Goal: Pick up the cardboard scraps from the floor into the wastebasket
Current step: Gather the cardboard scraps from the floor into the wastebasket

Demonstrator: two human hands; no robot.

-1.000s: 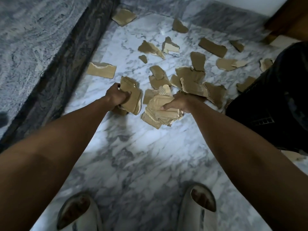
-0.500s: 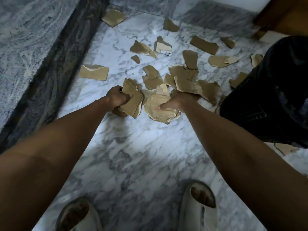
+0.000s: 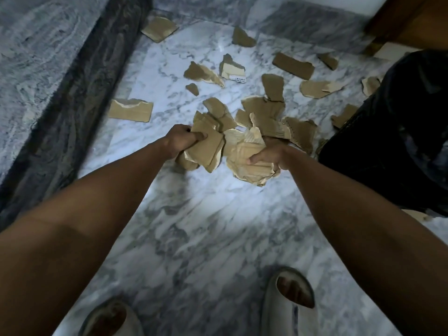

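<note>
We grip a stack of flat cardboard pieces (image 3: 206, 149) in our left hand (image 3: 180, 139), thumb laid across the top sheet and fingers curled behind it, so the stack juts to the right of the fist and hangs just above the marble floor (image 3: 206, 226). Our right hand (image 3: 269, 155) clutches a thicker, crumpled wad of corrugated scraps (image 3: 249, 161), thumb pressed on its near face, fingers wrapped behind; the wad bulges left and near of the hand and touches the left hand's stack at its edge.

Just beyond both hands lies a loose heap of torn pieces (image 3: 266, 115), overlapping one another. Farther off, single scraps are scattered across the pale floor: a long rectangular one (image 3: 131, 112) to the left, near the dark stone border (image 3: 80, 112), a piece with a white printed label (image 3: 232, 71), a dark strip (image 3: 293, 65) far right, and one (image 3: 158, 29) at the far left corner.

To the right stands the wastebasket lined with a black bag (image 3: 400, 141), its side just beside our right wrist, with a few scraps against its base. Near us, two pale slip-on sandals (image 3: 291, 301) show at the bottom edge.
</note>
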